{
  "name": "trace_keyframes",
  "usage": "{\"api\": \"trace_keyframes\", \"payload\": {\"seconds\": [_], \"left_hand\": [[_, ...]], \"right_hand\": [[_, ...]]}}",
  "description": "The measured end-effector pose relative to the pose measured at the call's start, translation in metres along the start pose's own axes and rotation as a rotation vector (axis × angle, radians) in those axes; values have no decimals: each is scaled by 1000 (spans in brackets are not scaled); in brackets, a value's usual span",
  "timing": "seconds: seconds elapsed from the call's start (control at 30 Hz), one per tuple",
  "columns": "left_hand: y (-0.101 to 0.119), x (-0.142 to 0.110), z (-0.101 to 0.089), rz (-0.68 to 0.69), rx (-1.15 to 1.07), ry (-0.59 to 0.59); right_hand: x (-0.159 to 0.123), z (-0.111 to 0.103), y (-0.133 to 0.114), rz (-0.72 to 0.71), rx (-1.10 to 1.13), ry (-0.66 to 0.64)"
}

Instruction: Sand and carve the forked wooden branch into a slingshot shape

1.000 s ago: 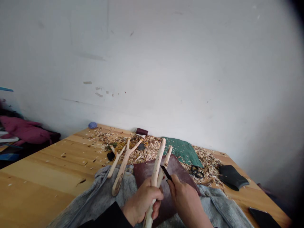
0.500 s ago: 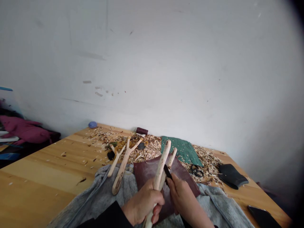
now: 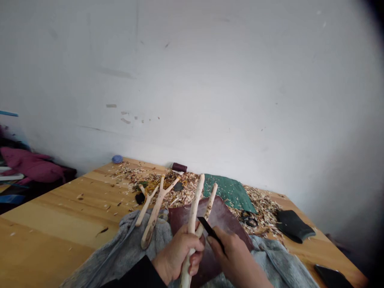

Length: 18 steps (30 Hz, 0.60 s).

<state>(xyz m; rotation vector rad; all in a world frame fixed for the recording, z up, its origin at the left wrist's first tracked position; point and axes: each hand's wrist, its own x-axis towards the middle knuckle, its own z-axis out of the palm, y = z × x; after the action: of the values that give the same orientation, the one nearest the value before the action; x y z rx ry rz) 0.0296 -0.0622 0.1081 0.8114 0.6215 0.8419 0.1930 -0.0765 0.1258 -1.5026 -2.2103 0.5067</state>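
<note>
Since the earlier frame, the forked branch [image 3: 192, 228] had swung left and stood nearer upright. The black-bladed knife [image 3: 211, 234] had dropped to a flatter slant, and its blade crossed the branch's right prong low down, near the crotch.

The left hand [image 3: 177, 252] held the branch by its stem, with the left fingers [image 3: 195, 246] closed right around the peeled wood. The right hand [image 3: 234, 256] held the knife, with the right fingers [image 3: 214, 241] closed on a handle hidden inside them. The branch stood above the dark red leather sheet [image 3: 220, 216], which lay over the grey fleece cloth [image 3: 126, 236] on the person's lap.

A second forked branch [image 3: 154, 214] rested on the fleece, its prongs reaching onto the table [image 3: 60, 212]. Wood shavings [image 3: 183, 188] covered the far part of the table, around a green cloth [image 3: 228, 192] and black scissors [image 3: 248, 219]. A flat black pouch [image 3: 294, 226] lay at right; its contents could not be seen.
</note>
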Motion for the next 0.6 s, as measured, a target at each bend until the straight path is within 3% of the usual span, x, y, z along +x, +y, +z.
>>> {"api": "trace_keyframes", "payload": {"seconds": [0.1, 0.2, 0.6], "left_hand": [[0, 2, -1, -12, 10, 116], [-1, 3, -2, 2, 19, 134], [-13, 8, -3, -43, 64, 181]], "right_hand": [[2, 13, -1, -16, -468, 148], [4, 23, 0, 6, -690, 201], [9, 38, -4, 148, -872, 177]]}}
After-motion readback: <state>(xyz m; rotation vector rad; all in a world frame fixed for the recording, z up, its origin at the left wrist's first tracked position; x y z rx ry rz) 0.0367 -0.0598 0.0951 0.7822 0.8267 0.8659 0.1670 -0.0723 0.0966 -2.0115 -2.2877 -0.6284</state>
